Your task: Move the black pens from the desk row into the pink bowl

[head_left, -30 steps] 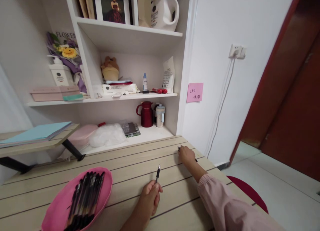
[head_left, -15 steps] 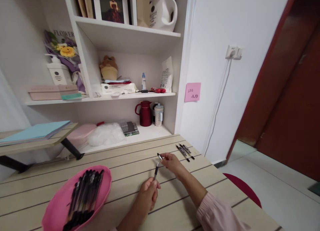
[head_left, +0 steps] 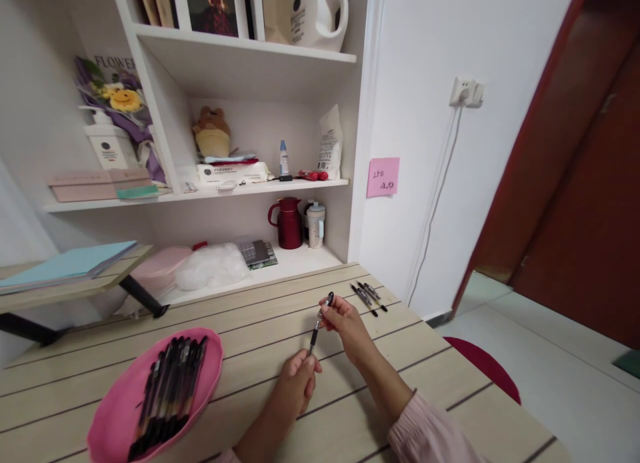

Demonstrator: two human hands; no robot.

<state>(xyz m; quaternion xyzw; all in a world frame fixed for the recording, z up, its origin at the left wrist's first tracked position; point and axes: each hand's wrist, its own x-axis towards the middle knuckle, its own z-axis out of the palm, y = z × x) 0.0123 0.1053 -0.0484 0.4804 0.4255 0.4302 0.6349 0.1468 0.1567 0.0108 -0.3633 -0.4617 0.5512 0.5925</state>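
My left hand (head_left: 299,381) is closed around the lower part of a pen (head_left: 313,340), whose black grip and bare tip point up and away from me. Between the thumb and fingers of my right hand (head_left: 346,321) is a black-topped pen cap (head_left: 327,303). The cap is lined up with the pen, its lower end at or very near the tip; whether they touch I cannot tell. To the left, a pink scalloped tray (head_left: 218,356) holds several black pens (head_left: 173,389) lying side by side. Beyond my right hand, several more pens (head_left: 367,296) lie on the table.
The striped wooden table (head_left: 260,336) meets a white shelf unit (head_left: 345,249) at the back. A small raised stand (head_left: 115,271) with blue papers stands at the left. A red jug (head_left: 289,224) and a cup (head_left: 316,226) are on the low shelf. A red stool (head_left: 485,369) sits at the right.
My right hand has turned the cap from a sideways tilt to upright and brought it over the pen's tip. The left hand still holds the pen. The view has shifted slightly.
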